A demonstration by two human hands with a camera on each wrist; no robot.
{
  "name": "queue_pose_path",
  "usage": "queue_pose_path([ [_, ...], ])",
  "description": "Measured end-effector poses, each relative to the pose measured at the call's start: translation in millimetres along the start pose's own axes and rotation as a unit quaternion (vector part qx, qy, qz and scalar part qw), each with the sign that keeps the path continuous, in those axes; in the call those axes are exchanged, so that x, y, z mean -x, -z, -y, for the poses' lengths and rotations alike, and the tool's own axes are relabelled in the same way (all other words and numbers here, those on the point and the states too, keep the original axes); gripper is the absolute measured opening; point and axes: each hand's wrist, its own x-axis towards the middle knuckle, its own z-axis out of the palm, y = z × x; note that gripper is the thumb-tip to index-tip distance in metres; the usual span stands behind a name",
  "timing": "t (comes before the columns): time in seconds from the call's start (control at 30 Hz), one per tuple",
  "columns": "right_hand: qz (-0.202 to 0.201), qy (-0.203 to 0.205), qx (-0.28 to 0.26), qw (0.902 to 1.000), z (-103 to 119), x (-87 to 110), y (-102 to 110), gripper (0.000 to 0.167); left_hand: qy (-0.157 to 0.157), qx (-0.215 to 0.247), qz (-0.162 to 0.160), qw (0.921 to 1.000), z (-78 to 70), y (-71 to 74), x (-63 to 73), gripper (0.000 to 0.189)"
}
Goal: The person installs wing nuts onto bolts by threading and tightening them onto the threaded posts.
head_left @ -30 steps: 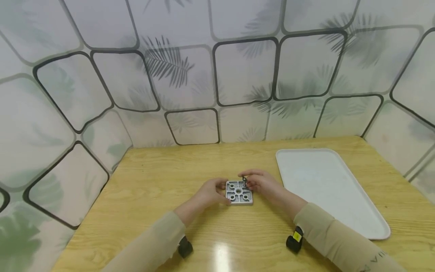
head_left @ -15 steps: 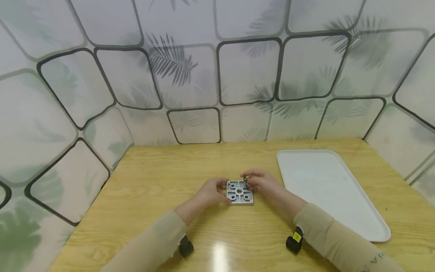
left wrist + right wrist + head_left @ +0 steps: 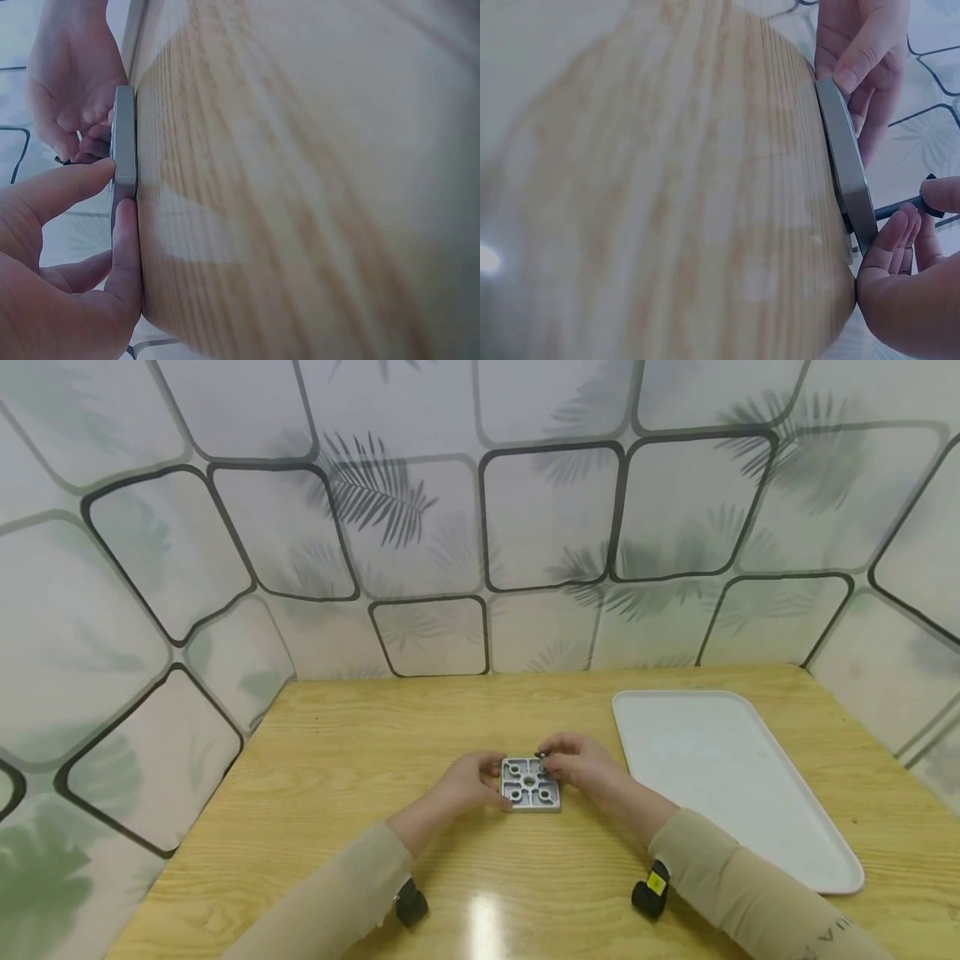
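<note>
A square silver metal plate (image 3: 525,807) with raised ribs and several round holes lies in the middle of the wooden table. My left hand (image 3: 467,783) holds it by the left side, thumb at the near corner and fingers along the edge. At the plate's far right corner, my right hand (image 3: 585,763) pinches a dark bolt (image 3: 897,208) by its head between thumb and finger. In the right wrist view the threaded shank meets the plate's face, and the other fingertips touch the shank close to the plate. The bolt's tip is hidden.
A white rectangular tray (image 3: 720,777) lies on the table (image 3: 390,718) to the right, just beyond my right hand. A patterned cloth wall (image 3: 547,527) rises behind the table and along both sides.
My right fingers have shifted slightly rightward and closer together on the bolt, and its head shows at a different turn. My left hand and the plate hold their place.
</note>
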Motion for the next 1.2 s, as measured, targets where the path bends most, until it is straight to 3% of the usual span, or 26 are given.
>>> queue_pose_path([
  [0.3,-0.015,0.004,0.026,0.9995,-2.0,-0.1,-2.1,0.02,0.006,0.003,0.0,1.0,-2.0,-0.1,1.8,0.083],
  [0.5,-0.008,-0.001,0.041,0.9991,-0.1,0.9,-0.3,0.041,0.001,0.002,-0.001,1.0,-2.6,-0.6,2.2,0.083],
  [0.83,0.04,-0.002,-0.039,0.9984,-0.9,-2.0,7.7,0.049,-0.002,-0.001,-0.006,1.0,-0.9,-1.5,0.7,0.084],
  [1.2,0.064,0.014,-0.03,0.9974,-2.5,-2.5,9.2,0.045,-0.003,-0.006,-0.002,1.0,0.5,-1.7,-1.4,0.083],
])
